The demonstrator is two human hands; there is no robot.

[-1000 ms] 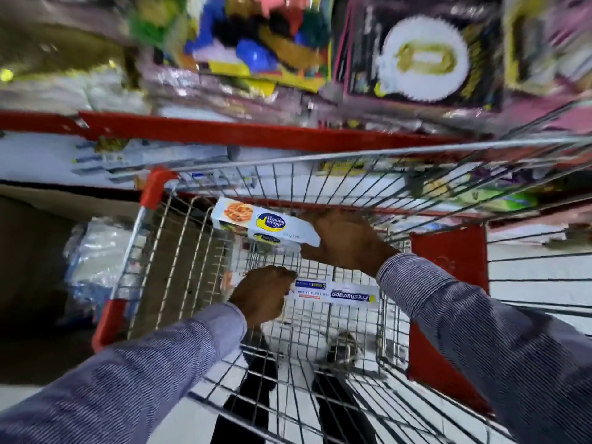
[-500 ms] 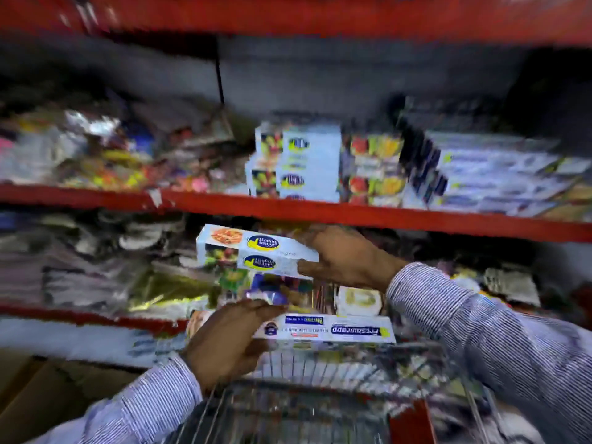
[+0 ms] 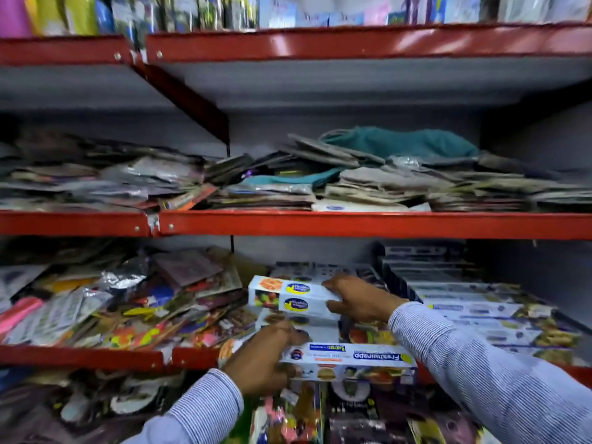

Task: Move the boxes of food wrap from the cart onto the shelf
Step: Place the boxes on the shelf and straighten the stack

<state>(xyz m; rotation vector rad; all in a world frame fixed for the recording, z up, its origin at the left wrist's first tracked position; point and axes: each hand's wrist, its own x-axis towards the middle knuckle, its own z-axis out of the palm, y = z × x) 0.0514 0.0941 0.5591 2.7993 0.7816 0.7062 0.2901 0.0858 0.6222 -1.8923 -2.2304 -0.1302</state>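
While my right hand (image 3: 358, 301) grips a white box (image 3: 293, 298) above the shelf (image 3: 96, 355) stack, nothing is set down yet. My left hand (image 3: 262, 363) clasps a longer box (image 3: 352, 363), so both remain to place.

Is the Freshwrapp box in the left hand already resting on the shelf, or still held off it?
Still held off it. The left hand grips the Freshwrapp box by its end, at the shelf front edge, lying flat, its print upside down to the camera.

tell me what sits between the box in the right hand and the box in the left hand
In the head view, another white wrap box lies on the shelf between the right hand's box and the left hand's Freshwrapp box.
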